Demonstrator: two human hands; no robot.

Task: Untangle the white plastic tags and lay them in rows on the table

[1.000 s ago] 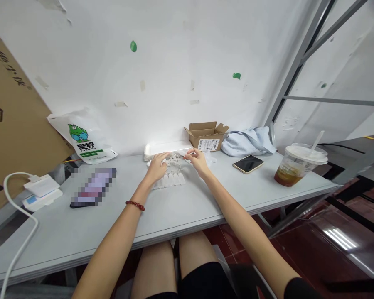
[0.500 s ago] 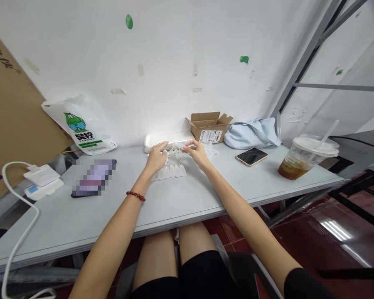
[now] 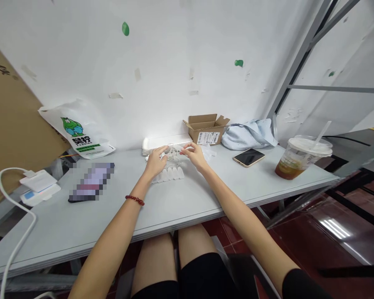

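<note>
A tangle of thin white strings (image 3: 173, 153) lies between my two hands on the grey table. Below it, several white rounded tags (image 3: 173, 173) lie side by side in a row. My left hand (image 3: 156, 162), with a red bead bracelet at the wrist, is closed at the left of the tangle; what its fingers hold is partly hidden. At the right, my right hand (image 3: 195, 155) pinches the white strings between thumb and fingertips. Clear plastic film (image 3: 208, 152) lies just behind the right hand.
Behind my hands are a stack of white trays (image 3: 166, 142) and an open cardboard box (image 3: 207, 128). Rightward are a blue cloth bag (image 3: 249, 133), a phone (image 3: 248, 158) and a drink cup (image 3: 302, 158). A blurred-out phone (image 3: 92, 182), charger (image 3: 39, 185) and plastic bag (image 3: 77, 131) stand left.
The view has shifted slightly. My hands stay at the string tangle, with the right fingers drawn a little closer together over it.
</note>
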